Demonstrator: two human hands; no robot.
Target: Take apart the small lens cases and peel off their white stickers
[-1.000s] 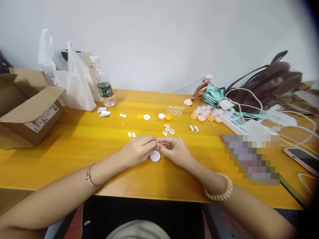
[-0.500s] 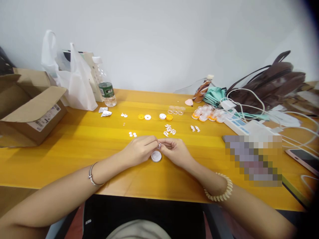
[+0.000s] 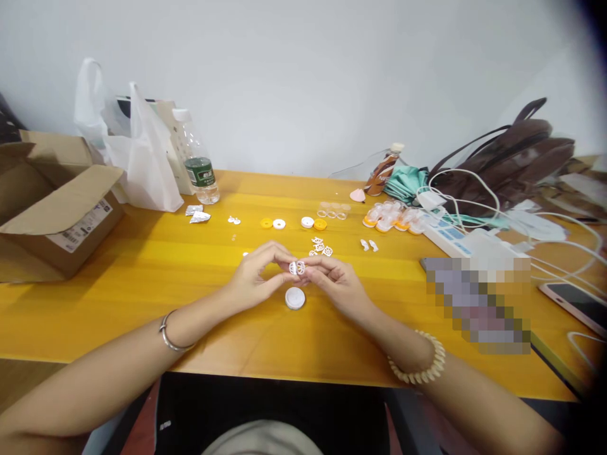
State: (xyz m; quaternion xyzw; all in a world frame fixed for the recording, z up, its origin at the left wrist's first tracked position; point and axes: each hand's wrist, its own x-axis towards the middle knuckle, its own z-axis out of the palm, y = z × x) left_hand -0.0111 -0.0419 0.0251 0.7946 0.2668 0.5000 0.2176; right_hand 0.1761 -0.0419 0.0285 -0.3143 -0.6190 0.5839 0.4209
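Note:
My left hand [image 3: 258, 277] and my right hand [image 3: 334, 281] meet above the yellow table [image 3: 142, 272], fingertips pinched together on a small white openwork plastic piece [image 3: 298, 268]. Just below them a round white disc [image 3: 294, 297] lies flat on the table. More small white openwork pieces [image 3: 321, 247] lie just beyond my fingers. Farther back sit yellow and white discs [image 3: 272, 223] and a second white and yellow pair [image 3: 313, 222].
An open cardboard box [image 3: 52, 202] stands at the left, with white plastic bags [image 3: 137, 158] and a water bottle [image 3: 196, 165] behind it. At the right lie a power strip [image 3: 450, 232], white cables, a brown bag [image 3: 512, 158], a phone [image 3: 573, 304] and orange-and-clear parts [image 3: 393, 218].
Both hands have lifted slightly off the table and the small white piece between the fingertips now shows more fully. The white disc stays where it was.

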